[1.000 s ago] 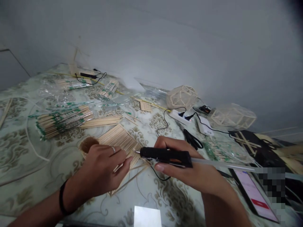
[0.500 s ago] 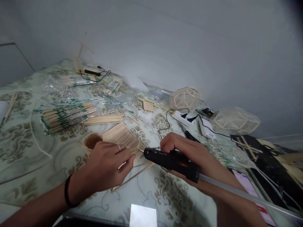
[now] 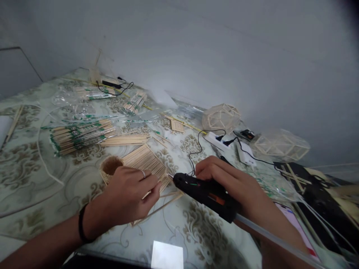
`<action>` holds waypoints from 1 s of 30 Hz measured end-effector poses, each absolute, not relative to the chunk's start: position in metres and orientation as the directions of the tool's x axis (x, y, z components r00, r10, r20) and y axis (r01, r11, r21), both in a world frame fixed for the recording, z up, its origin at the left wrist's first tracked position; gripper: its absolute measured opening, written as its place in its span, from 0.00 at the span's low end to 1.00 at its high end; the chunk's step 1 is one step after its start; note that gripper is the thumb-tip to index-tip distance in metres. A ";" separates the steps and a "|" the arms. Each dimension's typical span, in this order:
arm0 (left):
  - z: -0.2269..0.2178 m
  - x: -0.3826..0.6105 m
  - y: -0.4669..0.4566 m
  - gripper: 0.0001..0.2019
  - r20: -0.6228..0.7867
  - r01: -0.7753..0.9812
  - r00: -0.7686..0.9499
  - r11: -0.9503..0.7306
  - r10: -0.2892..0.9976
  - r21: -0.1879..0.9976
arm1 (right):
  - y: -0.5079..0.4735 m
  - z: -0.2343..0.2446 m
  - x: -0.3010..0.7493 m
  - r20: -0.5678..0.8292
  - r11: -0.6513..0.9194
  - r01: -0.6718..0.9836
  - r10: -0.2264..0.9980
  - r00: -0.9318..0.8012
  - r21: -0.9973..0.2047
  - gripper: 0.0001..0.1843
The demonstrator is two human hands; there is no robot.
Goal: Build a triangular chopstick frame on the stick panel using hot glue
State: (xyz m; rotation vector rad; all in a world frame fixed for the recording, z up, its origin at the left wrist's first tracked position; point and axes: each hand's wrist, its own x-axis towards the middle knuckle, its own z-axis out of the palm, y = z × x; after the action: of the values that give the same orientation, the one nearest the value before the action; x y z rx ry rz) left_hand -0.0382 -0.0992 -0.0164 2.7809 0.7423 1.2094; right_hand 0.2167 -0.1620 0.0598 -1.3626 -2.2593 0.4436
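Observation:
A panel of bamboo sticks (image 3: 148,158) laid side by side rests on the table, joined to a structure with a round brown fibrous opening (image 3: 110,165) at its left. My left hand (image 3: 134,194), with a ring and a black wristband, is closed in a pinch at the panel's near side; its fingertips partly hide what they hold. My right hand (image 3: 227,179) is wrapped round a black hot glue gun (image 3: 206,194). The metal nozzle points left, at the panel's right corner. A long translucent glue stick (image 3: 269,235) sticks out of the gun's rear.
Bagged bamboo sticks (image 3: 84,134) and loose sticks (image 3: 126,139) lie at the left. Behind the gun stand a power strip (image 3: 217,141) with cords and two faceted stick frames (image 3: 221,117). A phone (image 3: 297,228) lies at the right, near black sheets.
My right hand has shifted slightly right, and the glue gun's rear has dipped a little, its nozzle staying near the panel's corner. My left hand keeps its pinch. The view has shifted slightly.

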 end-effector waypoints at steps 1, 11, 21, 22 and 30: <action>-0.016 -0.038 -0.099 0.17 0.685 0.417 0.588 -0.886 0.431 0.200 | -0.163 0.061 0.216 0.214 0.459 0.741 0.888 -0.408 -0.491 0.09; -0.018 -0.041 -0.101 0.10 0.663 0.444 0.592 -0.872 0.459 0.207 | -0.157 0.061 0.229 0.202 0.431 0.732 0.900 -0.385 -0.527 0.03; -0.023 -0.044 -0.101 0.05 0.755 0.368 0.543 -0.913 0.367 0.179 | -0.165 0.012 0.260 -0.177 -0.188 0.518 0.982 0.070 -0.834 0.23; -0.021 -0.044 -0.101 0.05 0.757 0.349 0.552 -0.921 0.350 0.171 | -0.168 0.005 0.262 -0.217 -0.236 0.480 0.971 0.095 -0.845 0.25; -0.009 -0.045 -0.100 0.02 0.820 0.269 0.513 -0.955 0.254 0.127 | -0.196 -0.057 0.282 -0.371 -0.398 0.039 0.882 0.289 -0.916 0.38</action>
State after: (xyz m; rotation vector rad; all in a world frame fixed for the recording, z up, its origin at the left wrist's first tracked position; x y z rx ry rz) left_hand -0.0449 -0.1001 -0.0088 2.7469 0.4750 1.4835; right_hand 0.2825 -0.1958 -0.0575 -1.6904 -0.8479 1.2217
